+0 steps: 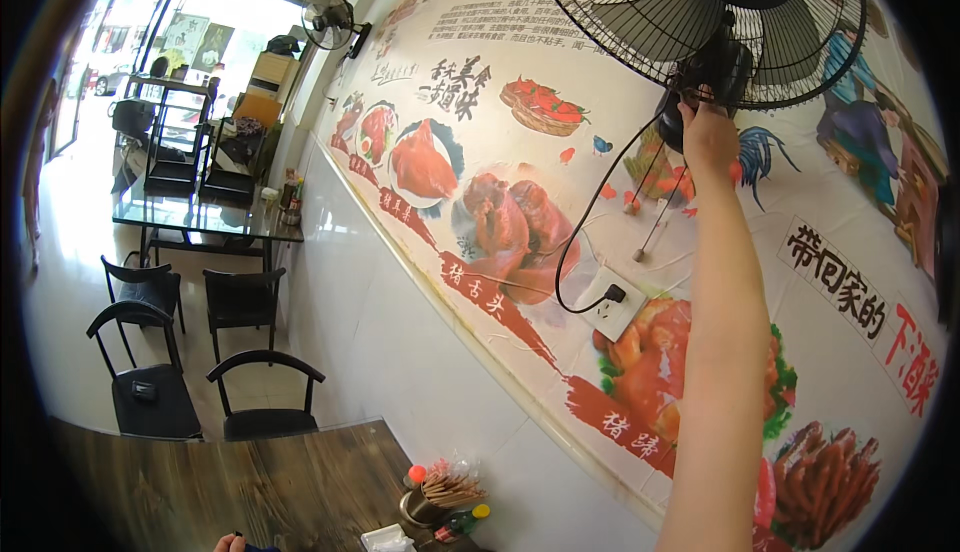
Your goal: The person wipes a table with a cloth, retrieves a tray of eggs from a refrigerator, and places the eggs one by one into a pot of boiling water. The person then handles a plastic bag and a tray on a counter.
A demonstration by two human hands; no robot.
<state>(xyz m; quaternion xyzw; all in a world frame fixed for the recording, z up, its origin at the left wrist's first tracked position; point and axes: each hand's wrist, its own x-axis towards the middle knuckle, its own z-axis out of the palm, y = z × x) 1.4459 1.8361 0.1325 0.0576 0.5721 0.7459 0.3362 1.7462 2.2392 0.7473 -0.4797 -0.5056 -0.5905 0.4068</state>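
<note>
My right hand (711, 132) is raised on an outstretched arm. Its fingers are closed around the black base of a wall fan (724, 64), just under the wire cage. Two pull cords with small end knobs (640, 255) dangle below that base. A black power cord (564, 267) loops down from the fan to a plug (615, 293) in a white wall socket (606, 319). Only the fingertips of my left hand (229, 543) show at the bottom edge, over the wooden table (300, 488); a small dark thing is beside them, and whether they hold it is unclear.
On the table by the wall stand a holder of chopsticks (450, 490), a yellow-capped bottle (461, 523) and white tissues (388, 538). Black chairs (262, 394) line its far side, one bearing a small dark object (144, 391). Beyond, chairs rest on a glass-topped table (202, 214).
</note>
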